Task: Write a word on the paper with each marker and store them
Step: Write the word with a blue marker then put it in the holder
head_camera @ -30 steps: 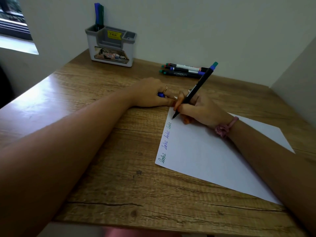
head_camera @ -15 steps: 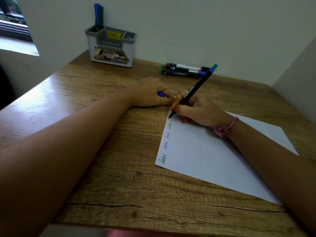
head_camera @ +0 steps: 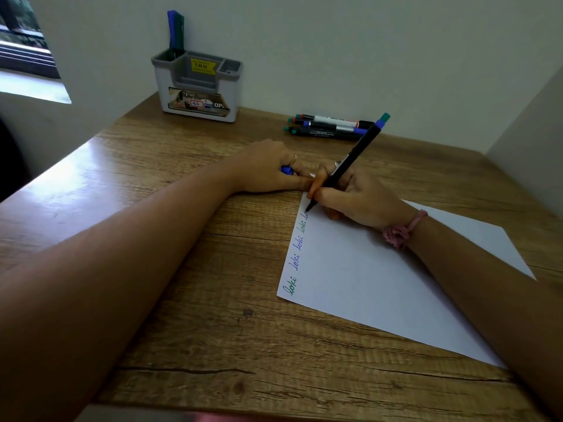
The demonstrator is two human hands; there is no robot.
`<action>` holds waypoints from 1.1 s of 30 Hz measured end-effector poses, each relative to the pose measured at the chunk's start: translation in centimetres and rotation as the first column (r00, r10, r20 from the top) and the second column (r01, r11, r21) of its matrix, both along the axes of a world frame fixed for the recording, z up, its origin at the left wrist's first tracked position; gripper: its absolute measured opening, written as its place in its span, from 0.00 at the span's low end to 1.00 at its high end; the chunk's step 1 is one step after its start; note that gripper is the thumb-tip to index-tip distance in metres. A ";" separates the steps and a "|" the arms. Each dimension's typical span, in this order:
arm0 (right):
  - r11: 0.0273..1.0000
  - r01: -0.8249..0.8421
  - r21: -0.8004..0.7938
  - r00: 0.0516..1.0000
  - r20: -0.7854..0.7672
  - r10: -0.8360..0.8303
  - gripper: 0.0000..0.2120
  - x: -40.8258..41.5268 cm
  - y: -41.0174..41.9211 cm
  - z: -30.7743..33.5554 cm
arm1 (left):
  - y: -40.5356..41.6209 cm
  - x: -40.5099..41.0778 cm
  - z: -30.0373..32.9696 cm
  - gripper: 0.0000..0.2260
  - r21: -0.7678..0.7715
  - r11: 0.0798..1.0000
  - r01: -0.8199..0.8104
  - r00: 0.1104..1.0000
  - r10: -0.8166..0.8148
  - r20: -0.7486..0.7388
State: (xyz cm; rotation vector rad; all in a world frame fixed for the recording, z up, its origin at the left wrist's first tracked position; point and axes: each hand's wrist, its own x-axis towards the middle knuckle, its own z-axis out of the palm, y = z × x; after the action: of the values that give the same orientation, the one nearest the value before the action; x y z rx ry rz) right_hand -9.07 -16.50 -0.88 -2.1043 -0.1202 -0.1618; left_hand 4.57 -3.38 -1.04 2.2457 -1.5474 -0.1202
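Note:
A white sheet of paper (head_camera: 380,287) lies on the wooden desk, with several small words along its left edge. My right hand (head_camera: 356,199) grips a black marker (head_camera: 350,166), its tip touching the paper near the top of that edge. A blue cap (head_camera: 287,170) sits curled inside my left hand (head_camera: 268,169), which rests on the desk by the paper's far corner. Three capped markers (head_camera: 329,127) lie side by side at the back. A grey and white pen holder (head_camera: 198,86) at the back left has two markers (head_camera: 175,32) standing in it.
The wooden desk (head_camera: 189,300) fits into a corner, with a wall behind and another on the right. A window ledge (head_camera: 33,86) is at the far left. My left forearm lies across the desk's left half.
The marker tip has moved a little along the paper's left edge, adding letters of a new word. My left hand has stayed where it was.

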 end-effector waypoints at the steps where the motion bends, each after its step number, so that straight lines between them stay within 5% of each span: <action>1: 1.000 -0.001 -0.014 1.000 0.003 0.001 0.11 0.0 0.0 0.0 | 0.0 -0.1 0.0 0.17 -0.001 1.000 0.001 1.000 -0.001 0.005; 16: 0.998 0.064 -0.021 0.998 0.000 -0.064 0.02 0.5 -0.1 -0.3 | 0.1 -0.3 0.3 0.15 -0.002 1.000 -0.024 1.000 0.024 0.016; 28: 0.997 0.078 -0.015 0.997 0.018 -0.078 0.03 0.3 0.0 -0.2 | 0.1 -0.4 0.4 0.16 0.001 1.000 -0.023 1.000 0.023 0.001; 33: 0.996 0.086 -0.029 0.996 0.016 -0.086 0.12 0.3 -0.1 -0.2 | 0.1 -0.5 0.3 0.16 0.003 1.000 -0.028 0.999 0.028 -0.031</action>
State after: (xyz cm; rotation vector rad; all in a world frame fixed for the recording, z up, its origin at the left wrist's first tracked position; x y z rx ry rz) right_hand -8.79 -16.57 -1.08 -2.1395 -0.0415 -0.2286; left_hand 4.09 -3.32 -0.69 2.2564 -1.4998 -0.1484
